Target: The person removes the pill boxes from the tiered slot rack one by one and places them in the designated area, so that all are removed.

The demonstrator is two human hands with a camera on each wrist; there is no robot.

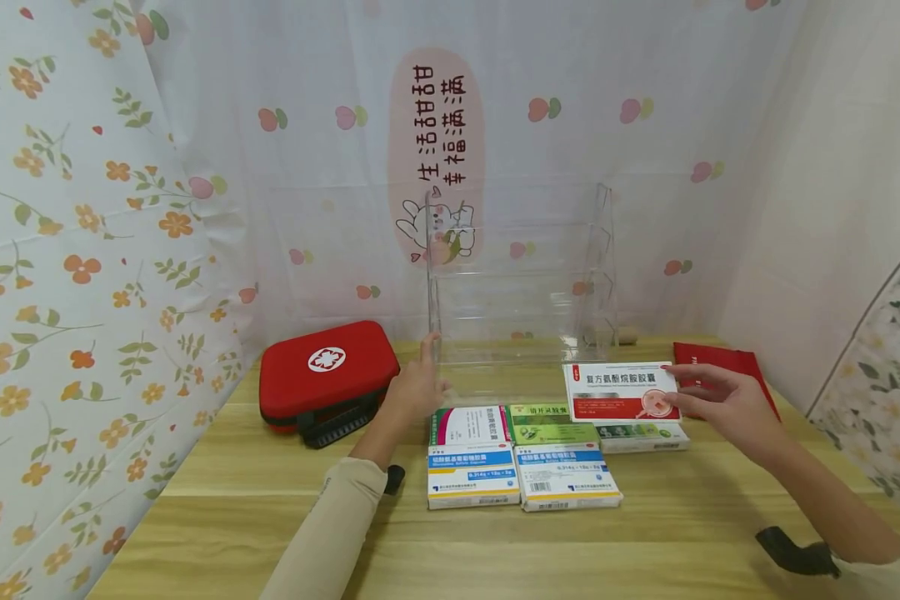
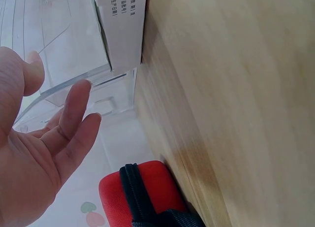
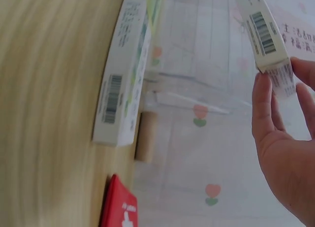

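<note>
In the head view my right hand [image 1: 727, 404] pinches a white and red capsule box [image 1: 621, 392] by its right end, above the other boxes. The right wrist view shows the barcoded side of this box [image 3: 265, 32] between thumb and fingers. My left hand [image 1: 417, 383] is at the left side of a clear tiered acrylic stand [image 1: 510, 317], its index finger extended against the side edge. Loosely bent fingers of the left hand [image 2: 54, 133] show beside the stand in the left wrist view. Finger contact there is partly hidden.
Before the stand lie two blue-and-white boxes [image 1: 472, 479], a green-and-white box [image 1: 471, 425], a green box [image 1: 547, 423] and another white-green box [image 1: 645, 437]. A red first-aid case [image 1: 330, 367] stands left; a red packet [image 1: 727, 367] lies right. Patterned curtains surround the wooden table [image 1: 495, 558].
</note>
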